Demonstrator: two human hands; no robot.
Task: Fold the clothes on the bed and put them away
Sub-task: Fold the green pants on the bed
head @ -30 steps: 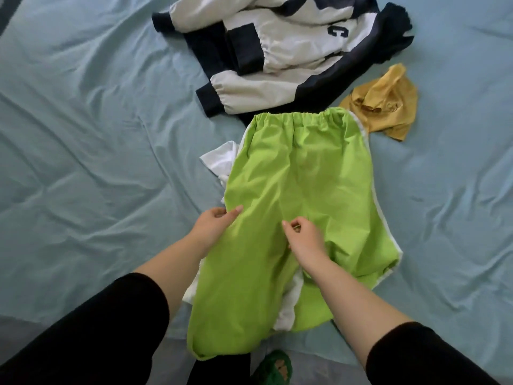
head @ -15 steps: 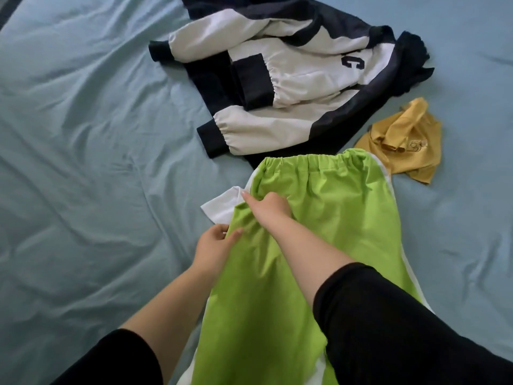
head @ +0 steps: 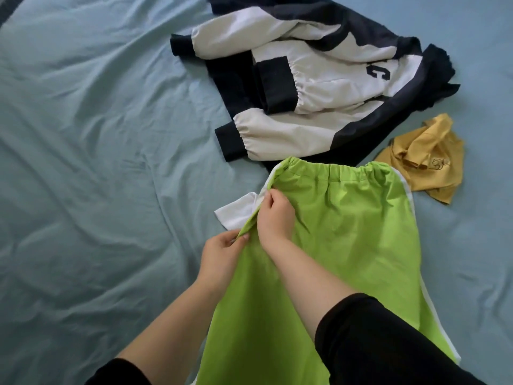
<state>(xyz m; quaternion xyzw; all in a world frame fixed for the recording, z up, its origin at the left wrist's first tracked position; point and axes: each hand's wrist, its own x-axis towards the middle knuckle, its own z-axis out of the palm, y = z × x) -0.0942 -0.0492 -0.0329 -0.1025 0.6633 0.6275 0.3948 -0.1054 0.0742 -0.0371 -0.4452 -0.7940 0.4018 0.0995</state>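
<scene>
Lime-green trousers (head: 355,223) with white side stripes lie flat on the blue bed sheet (head: 97,176), waistband pointing away from me. A white pocket lining (head: 236,211) sticks out at their left edge. My left hand (head: 222,254) pinches the green left edge just below that lining. My right hand (head: 274,215) reaches across and pinches the same edge a little higher, next to the white lining.
A navy and cream jacket (head: 311,87) lies crumpled beyond the trousers. A small mustard-yellow garment (head: 424,159) sits bunched to the right of the waistband. The wrinkled sheet stretches wide on the left.
My right hand crossed from the trousers' middle to their left edge near the white lining. My left hand slid up along that edge. The view moved closer.
</scene>
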